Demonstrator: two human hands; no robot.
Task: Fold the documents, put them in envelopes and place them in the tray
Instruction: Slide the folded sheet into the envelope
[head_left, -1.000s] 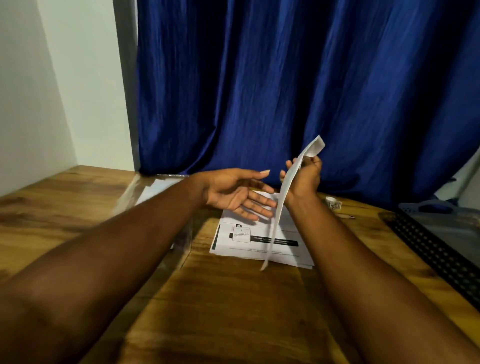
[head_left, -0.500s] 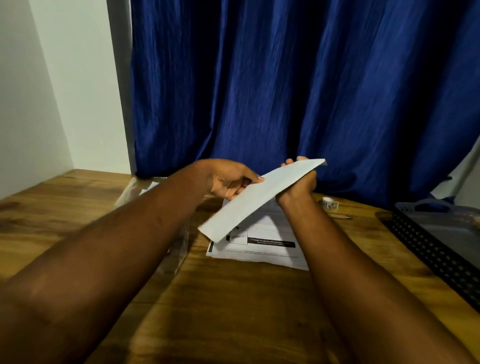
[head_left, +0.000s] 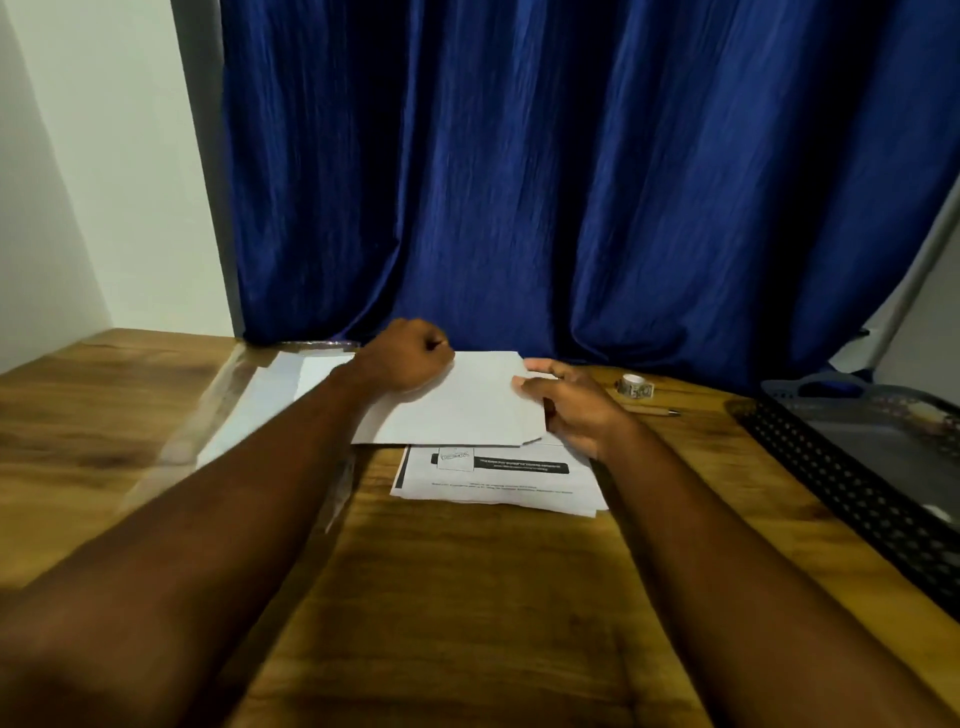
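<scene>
Nearest on the bench, the printed documents lie stacked, not yet folded. The white envelope overlaps their far edge. The left hand is a closed fist pressing on its far-left part. The right hand has fingers at its right edge, pinching or only touching, I cannot tell. Best to anchor with the fist and lift only the flap. The tray sits off to the right.

tray cut off right; document print unreadable
</scene>
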